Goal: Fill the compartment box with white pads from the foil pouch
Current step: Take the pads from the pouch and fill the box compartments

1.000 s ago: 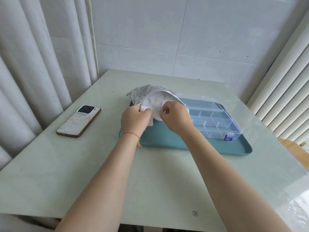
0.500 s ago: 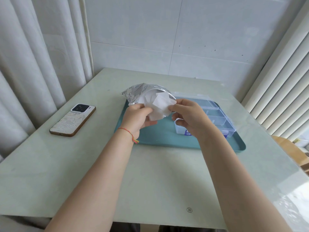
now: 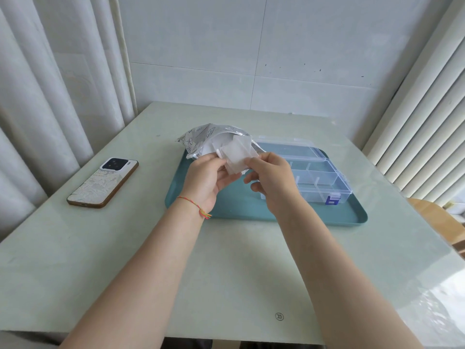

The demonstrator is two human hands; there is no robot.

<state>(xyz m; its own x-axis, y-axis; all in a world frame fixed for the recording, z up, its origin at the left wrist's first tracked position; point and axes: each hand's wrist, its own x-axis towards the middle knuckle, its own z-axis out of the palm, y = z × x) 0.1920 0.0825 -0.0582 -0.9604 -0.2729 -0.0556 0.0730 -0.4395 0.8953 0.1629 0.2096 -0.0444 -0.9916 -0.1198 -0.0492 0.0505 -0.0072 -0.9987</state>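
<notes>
Item: thin white square pads (image 3: 237,157), a small bunch, held above the near-left part of the teal plastic tray (image 3: 349,217) on the pale green table (image 3: 141,248). Left hand (image 3: 205,176) gripped the bunch from below, fingers curled round its lower edge. Right hand (image 3: 270,176) pinched the right edge of the front pad between thumb and forefinger, the other fingers loosely curled. The hands stood close together, joined only through the pads.

Source: crinkled silver foil pouch (image 3: 198,139), mouth open towards the person, just behind the left hand.

Destination: clear plastic compartment box (image 3: 327,175), lid laid back, on the right half of the tray. It lay to the right of the pads and slightly beyond them, long axis running left to right. Compartments in view held no pads. The right hand was the nearer; by judgement, it would carry a pad rightward.
</notes>
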